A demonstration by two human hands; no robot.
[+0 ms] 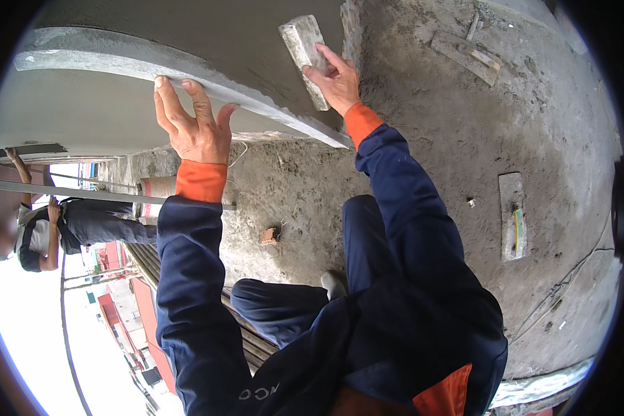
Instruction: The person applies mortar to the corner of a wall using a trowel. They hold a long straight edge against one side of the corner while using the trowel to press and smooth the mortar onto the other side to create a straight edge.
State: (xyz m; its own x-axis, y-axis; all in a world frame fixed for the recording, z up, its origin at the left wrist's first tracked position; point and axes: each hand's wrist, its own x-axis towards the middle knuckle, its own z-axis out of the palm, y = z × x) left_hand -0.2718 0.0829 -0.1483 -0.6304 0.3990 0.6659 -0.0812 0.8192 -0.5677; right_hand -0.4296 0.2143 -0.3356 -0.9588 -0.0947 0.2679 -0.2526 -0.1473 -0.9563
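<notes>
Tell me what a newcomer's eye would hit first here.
Probably the long grey bar slanting across the upper left, with the left hand against it. Next, the right hand holding a grey float at top centre; then the co-worker at far left, shown sideways.

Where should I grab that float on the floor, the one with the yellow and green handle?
I'd take the float by its handle, coming straight down from above. The board lies flat with the handle on top, running lengthwise. I can't tell how much gap is underneath.
</notes>
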